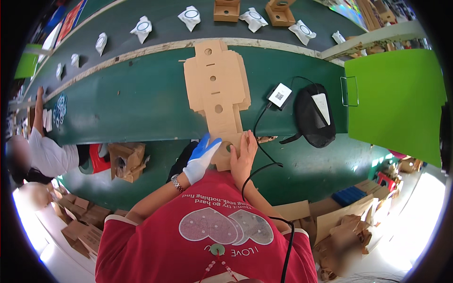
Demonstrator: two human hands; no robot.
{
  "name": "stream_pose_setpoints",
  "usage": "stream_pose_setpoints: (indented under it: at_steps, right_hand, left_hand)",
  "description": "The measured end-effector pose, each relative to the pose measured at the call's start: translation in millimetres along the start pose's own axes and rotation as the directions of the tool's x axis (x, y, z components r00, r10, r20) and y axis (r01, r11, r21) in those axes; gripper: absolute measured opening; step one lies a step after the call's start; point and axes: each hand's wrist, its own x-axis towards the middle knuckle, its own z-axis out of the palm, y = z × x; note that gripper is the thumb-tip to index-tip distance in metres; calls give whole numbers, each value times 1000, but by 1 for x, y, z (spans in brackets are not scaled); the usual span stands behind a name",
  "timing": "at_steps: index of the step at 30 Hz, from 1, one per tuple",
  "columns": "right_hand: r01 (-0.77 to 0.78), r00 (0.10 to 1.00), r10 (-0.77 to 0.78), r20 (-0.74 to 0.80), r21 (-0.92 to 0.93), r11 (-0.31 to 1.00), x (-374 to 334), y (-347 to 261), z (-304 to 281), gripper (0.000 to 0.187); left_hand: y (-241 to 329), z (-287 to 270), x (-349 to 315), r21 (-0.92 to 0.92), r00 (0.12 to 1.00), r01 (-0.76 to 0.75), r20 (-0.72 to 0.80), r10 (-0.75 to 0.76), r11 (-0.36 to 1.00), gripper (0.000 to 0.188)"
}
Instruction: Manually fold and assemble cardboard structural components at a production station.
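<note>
A stack of flat brown cardboard box blanks (pixel 226 89) lies on the green table in front of me, its near end reaching past the table edge toward my body. My left hand (pixel 203 159), in a white and blue glove, rests along the left side of that near end with its fingers stretched out. Bare, my right hand (pixel 243 155) lies on the right side of the same end, fingers extended. Between the two hands, a round hole shows in the cardboard. Parts of both palms are hidden from view.
Right of the blanks lie a white device (pixel 280 95) with a black cable and a black mesh pouch (pixel 315 118). A green panel (pixel 396 99) stands farther right. White-wrapped items (pixel 189 18) and small open boxes (pixel 227 10) sit on the far belt. Another person (pixel 54 155) works at left.
</note>
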Motion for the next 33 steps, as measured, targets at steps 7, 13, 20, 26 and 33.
stream_pose_setpoints:
  at_steps: [7, 13, 20, 26, 33]
  right_hand:
    - [-274, 958, 240, 155, 266, 924, 10, -7, -6, 50]
    - [-660, 734, 223, 642, 596, 457, 36, -32, -39, 38]
    - [-696, 715, -212, 667, 708, -121, 86, -54, -106, 28]
    - [-623, 380, -538, 752, 639, 452, 68, -73, -121, 33]
    - [-727, 681, -238, 693, 599, -336, 119, 11, -84, 80]
  left_hand:
    - [41, -4, 7, -556, 928, 229, -125, -352, 799, 45]
    - [66, -18, 27, -379, 970, -126, -239, 34, 917, 42]
    - [81, -140, 88, -920, 802, 21, 249, -543, -390, 70]
    - [17, -144, 72, -640, 852, -237, -498, -159, 731, 59]
    - [34, -88, 72, -523, 908, -157, -410, -86, 838, 25]
